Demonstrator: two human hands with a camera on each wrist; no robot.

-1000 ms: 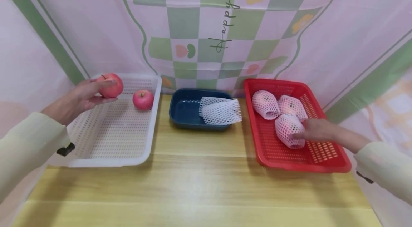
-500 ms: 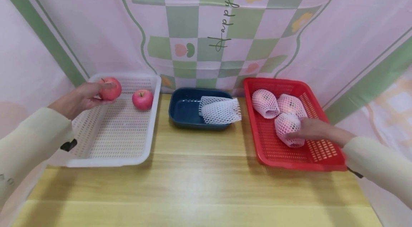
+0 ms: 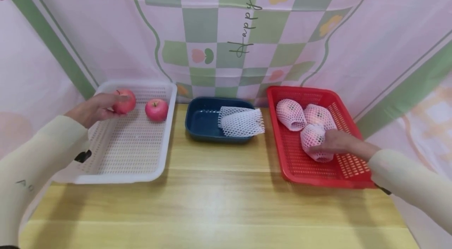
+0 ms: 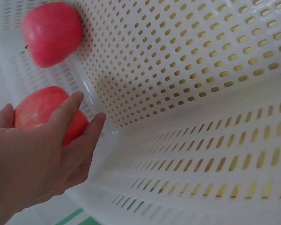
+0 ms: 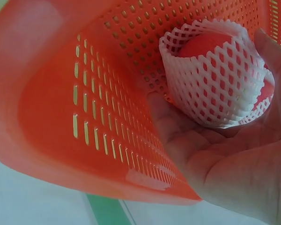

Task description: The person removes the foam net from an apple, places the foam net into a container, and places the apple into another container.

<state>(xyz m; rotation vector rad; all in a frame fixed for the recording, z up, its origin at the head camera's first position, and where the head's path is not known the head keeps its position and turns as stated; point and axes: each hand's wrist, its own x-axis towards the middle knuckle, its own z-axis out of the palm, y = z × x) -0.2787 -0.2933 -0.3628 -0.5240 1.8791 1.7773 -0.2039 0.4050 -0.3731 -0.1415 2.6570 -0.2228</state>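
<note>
At the left, my left hand [image 3: 95, 109] holds a red apple [image 3: 126, 102] inside the white basket [image 3: 134, 159], thumb on one side and fingers on the other. A second apple [image 3: 157, 110] lies to its right, near the basket's wall. Over in the red basket [image 3: 328, 183], my right hand [image 3: 337, 142] grips an apple in a white foam net [image 3: 311, 139]. The right wrist view shows fingers under this netted apple [image 5: 210, 84] and the thumb at its far side. Two more netted apples, one at the left [image 3: 290, 112] and one behind [image 3: 320, 113], lie beside it.
Between the baskets stands a dark blue tray [image 3: 203, 121]. White foam nets [image 3: 243, 121] lie in it and hang over its right rim. All stand on a wooden table [image 3: 212, 202], with a patterned curtain [image 3: 201, 25] close behind.
My left hand has moved right and slightly down with the apple, lower in the white basket. My right hand has shifted slightly left round the netted apple.
</note>
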